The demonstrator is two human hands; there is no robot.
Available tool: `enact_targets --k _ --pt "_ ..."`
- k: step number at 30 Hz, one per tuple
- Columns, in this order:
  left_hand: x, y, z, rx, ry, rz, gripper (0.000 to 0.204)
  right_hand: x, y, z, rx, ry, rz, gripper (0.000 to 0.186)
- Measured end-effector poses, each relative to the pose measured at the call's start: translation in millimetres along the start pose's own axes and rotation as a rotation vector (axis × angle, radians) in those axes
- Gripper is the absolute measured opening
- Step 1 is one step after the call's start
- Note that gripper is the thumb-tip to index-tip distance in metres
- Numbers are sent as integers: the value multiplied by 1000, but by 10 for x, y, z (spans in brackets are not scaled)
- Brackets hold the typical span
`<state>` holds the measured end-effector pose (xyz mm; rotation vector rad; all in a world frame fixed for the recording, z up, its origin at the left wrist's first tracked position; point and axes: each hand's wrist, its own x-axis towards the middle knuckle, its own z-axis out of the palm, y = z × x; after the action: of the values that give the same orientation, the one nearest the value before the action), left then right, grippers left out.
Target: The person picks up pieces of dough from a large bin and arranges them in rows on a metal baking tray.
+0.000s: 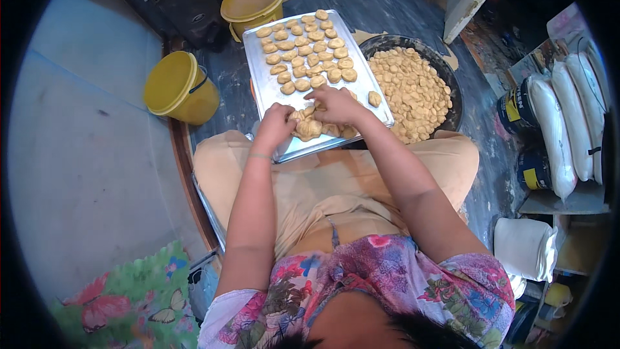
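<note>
Indoors, the left hand [276,126] rests fingertips on clumped dough [308,128] at the near end of a metal tray [268,94]; the right hand [337,105] bends above, forefinger extended. Whether either grips is unclear. Dough pieces [301,41] line the far end, a heaped black pan [456,94] alongside.

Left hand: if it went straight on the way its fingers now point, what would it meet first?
The left hand would most likely meet the bunched dough pieces on the metal tray first; it points at them and seems to touch them, though one view leaves depth unclear.
</note>
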<state>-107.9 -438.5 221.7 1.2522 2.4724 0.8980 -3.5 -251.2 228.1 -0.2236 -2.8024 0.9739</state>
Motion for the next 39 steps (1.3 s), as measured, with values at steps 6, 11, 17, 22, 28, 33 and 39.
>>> enact_targets --k 6,11,17,22,28,33,39 --pt "74 -230 43 -100 313 -172 15 114 -57 4 73 -120 216 33" --pt "134 -41 75 -274 280 -133 16 43 -109 23 72 56 217 28" --pt "166 -14 117 -53 270 28 23 62 -109 1 121 103 276 27" --pt "128 150 82 -3 262 -9 19 44 -17 14 116 -20 203 31" --pt "11 214 -48 -35 -131 -100 20 -91 -110 -105 -276 -66 164 30" --pt "68 171 52 -96 27 80 20 35 113 -89 157 179 355 28" --pt "231 174 190 205 138 158 26 85 260 -186 28 -56 302 44"
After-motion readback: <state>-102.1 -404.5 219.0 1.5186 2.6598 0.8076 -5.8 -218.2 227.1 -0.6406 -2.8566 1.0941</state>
